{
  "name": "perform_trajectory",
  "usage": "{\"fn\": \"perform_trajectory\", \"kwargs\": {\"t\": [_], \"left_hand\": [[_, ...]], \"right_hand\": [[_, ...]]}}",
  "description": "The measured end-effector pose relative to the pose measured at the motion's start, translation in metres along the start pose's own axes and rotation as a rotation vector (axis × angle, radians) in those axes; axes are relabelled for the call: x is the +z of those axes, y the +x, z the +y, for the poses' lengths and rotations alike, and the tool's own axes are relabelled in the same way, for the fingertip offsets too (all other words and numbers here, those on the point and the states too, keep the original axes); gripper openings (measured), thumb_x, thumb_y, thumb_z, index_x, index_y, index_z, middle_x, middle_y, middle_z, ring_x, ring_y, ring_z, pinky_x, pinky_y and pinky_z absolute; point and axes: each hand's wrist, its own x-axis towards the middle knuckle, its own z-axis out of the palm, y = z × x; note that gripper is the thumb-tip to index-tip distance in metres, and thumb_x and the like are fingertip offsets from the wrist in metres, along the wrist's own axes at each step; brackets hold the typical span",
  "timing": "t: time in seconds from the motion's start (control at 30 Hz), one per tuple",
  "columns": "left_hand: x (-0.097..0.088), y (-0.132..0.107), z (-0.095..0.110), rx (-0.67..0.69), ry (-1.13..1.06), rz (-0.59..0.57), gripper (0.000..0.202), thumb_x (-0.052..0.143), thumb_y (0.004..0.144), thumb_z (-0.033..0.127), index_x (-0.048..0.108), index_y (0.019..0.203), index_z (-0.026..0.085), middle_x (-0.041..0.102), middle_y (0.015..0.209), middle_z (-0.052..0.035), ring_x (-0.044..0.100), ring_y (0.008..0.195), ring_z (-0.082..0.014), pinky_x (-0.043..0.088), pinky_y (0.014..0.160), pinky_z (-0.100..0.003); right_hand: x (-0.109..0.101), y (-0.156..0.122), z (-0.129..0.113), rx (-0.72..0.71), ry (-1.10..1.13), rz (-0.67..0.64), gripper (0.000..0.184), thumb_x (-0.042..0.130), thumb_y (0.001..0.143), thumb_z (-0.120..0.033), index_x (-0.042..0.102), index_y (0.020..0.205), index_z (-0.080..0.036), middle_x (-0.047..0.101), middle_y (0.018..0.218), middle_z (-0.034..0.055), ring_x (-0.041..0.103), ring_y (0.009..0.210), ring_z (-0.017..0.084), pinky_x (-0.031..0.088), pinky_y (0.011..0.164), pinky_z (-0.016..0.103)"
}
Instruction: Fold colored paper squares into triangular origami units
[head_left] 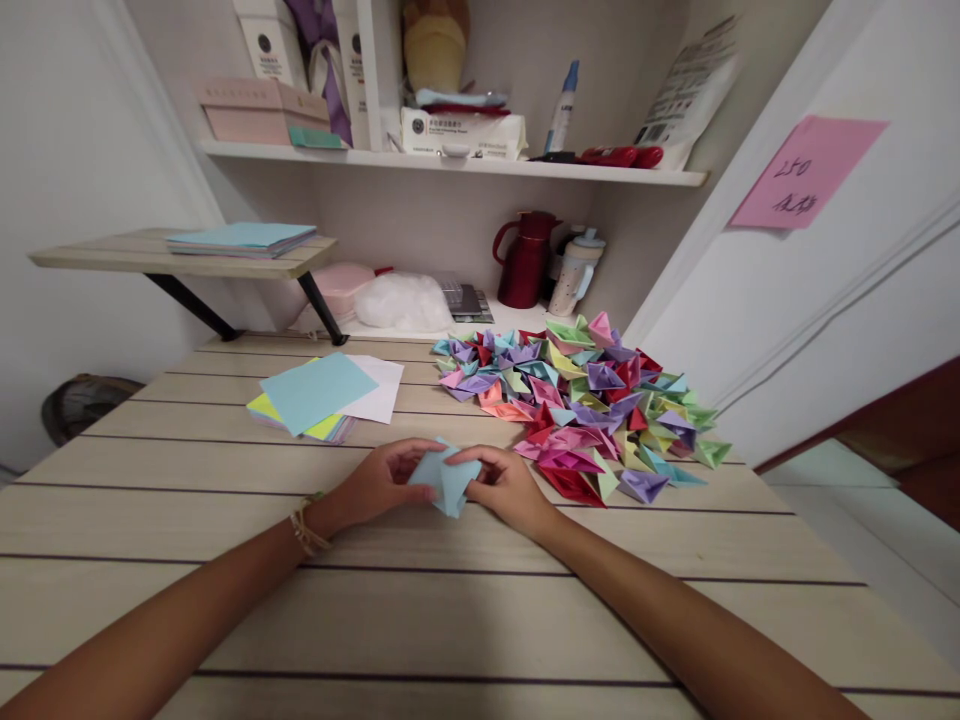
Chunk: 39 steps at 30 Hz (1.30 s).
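Observation:
A small light-blue piece of folded paper (448, 482) is held just above the table, between both hands. My left hand (384, 477) grips its left side, thumb in front and fingers behind. On the right side, my right hand (508, 487) pinches it between thumb and fingers. Creases and several overlapping flaps show on the paper; its far side is partly hidden by my fingers. Close to my right hand lies a wide pile of folded paper boats (592, 400) in many colours. Beyond my left hand is a loose stack of coloured paper sheets (319, 393), a light-blue one on top.
The slatted wooden table (420, 620) runs up to a white shelf unit (465, 165). A raised board (112, 250) at left bears more coloured paper (240, 238). A dark red jug (525, 260) and a bottle (576, 275) stand behind the boats. A pink note (814, 170) hangs at right.

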Motion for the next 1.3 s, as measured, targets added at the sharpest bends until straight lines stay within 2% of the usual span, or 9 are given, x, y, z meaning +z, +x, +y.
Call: {"fn": "perform_trajectory", "kwargs": {"t": [0.13, 0.33, 0.53, 0.73, 0.87, 1.07, 1.2, 1.3], "left_hand": [[-0.0015, 0.0004, -0.0030, 0.015, -0.009, -0.009, 0.070, 0.079, 0.053, 0.013, 0.053, 0.117, 0.018, 0.065, 0.106, -0.0091, 0.060, 0.093, -0.0220, 0.048, 0.081, -0.035], [0.0007, 0.0010, -0.0005, -0.027, -0.077, 0.103, 0.037, 0.071, 0.064, 0.020, 0.066, 0.101, 0.016, 0.069, 0.096, -0.0056, 0.064, 0.083, -0.0184, 0.051, 0.079, -0.033], [-0.0002, 0.0014, 0.0007, -0.026, -0.133, 0.146, 0.036, 0.075, 0.059, 0.019, 0.068, 0.094, 0.015, 0.071, 0.091, -0.0055, 0.065, 0.079, -0.0181, 0.053, 0.074, -0.030], [-0.0025, 0.0016, 0.0017, -0.025, -0.165, 0.153, 0.034, 0.077, 0.056, 0.020, 0.070, 0.089, 0.015, 0.072, 0.086, -0.0047, 0.066, 0.076, -0.0180, 0.053, 0.073, -0.030], [-0.0033, 0.0012, 0.0045, -0.020, -0.106, 0.170, 0.030, 0.075, 0.059, 0.024, 0.071, 0.087, 0.015, 0.072, 0.086, -0.0053, 0.066, 0.076, -0.0184, 0.053, 0.073, -0.029], [-0.0031, -0.0005, 0.0060, -0.002, -0.057, 0.222, 0.030, 0.075, 0.060, 0.025, 0.071, 0.089, 0.016, 0.073, 0.086, -0.0049, 0.065, 0.074, -0.0180, 0.053, 0.071, -0.028], [-0.0027, -0.0007, 0.0049, -0.008, -0.050, 0.213, 0.033, 0.075, 0.059, 0.027, 0.071, 0.090, 0.015, 0.072, 0.085, -0.0055, 0.065, 0.074, -0.0189, 0.052, 0.069, -0.029], [-0.0027, 0.0006, 0.0042, -0.002, 0.000, 0.217, 0.028, 0.073, 0.062, 0.030, 0.072, 0.087, 0.015, 0.072, 0.085, -0.0052, 0.064, 0.075, -0.0189, 0.051, 0.069, -0.029]], "right_hand": [[0.0003, 0.0008, -0.0010, 0.020, 0.073, 0.012, 0.031, 0.062, 0.064, -0.017, 0.066, 0.094, -0.017, 0.061, 0.067, 0.0002, 0.047, 0.051, 0.008, 0.038, 0.047, 0.018], [0.0004, 0.0015, -0.0021, 0.030, 0.124, 0.004, 0.030, 0.063, 0.065, -0.020, 0.065, 0.094, -0.016, 0.061, 0.067, 0.0001, 0.049, 0.053, 0.008, 0.039, 0.049, 0.018], [-0.0009, 0.0007, -0.0013, 0.013, 0.191, 0.000, 0.032, 0.070, 0.064, -0.028, 0.066, 0.093, -0.016, 0.062, 0.069, 0.0008, 0.052, 0.058, 0.010, 0.042, 0.054, 0.021], [-0.0047, 0.0008, -0.0004, -0.019, 0.101, 0.045, 0.029, 0.071, 0.064, -0.034, 0.070, 0.088, -0.017, 0.060, 0.063, 0.0008, 0.048, 0.054, 0.010, 0.039, 0.048, 0.020], [-0.0051, 0.0016, -0.0009, -0.030, 0.101, 0.049, 0.026, 0.068, 0.067, -0.034, 0.072, 0.087, -0.018, 0.064, 0.073, 0.0035, 0.052, 0.059, 0.011, 0.040, 0.050, 0.022], [-0.0052, 0.0026, -0.0034, -0.058, 0.125, 0.035, 0.022, 0.071, 0.064, -0.032, 0.073, 0.083, -0.021, 0.066, 0.090, 0.0063, 0.057, 0.069, 0.013, 0.043, 0.055, 0.023], [-0.0049, 0.0039, -0.0046, -0.013, 0.148, 0.068, 0.021, 0.072, 0.063, -0.036, 0.072, 0.074, -0.018, 0.066, 0.082, 0.0054, 0.054, 0.060, 0.011, 0.041, 0.050, 0.022], [-0.0042, 0.0039, -0.0050, 0.059, 0.163, 0.097, 0.025, 0.071, 0.063, -0.039, 0.069, 0.068, -0.015, 0.063, 0.064, 0.0020, 0.049, 0.050, 0.009, 0.036, 0.044, 0.020]]}}
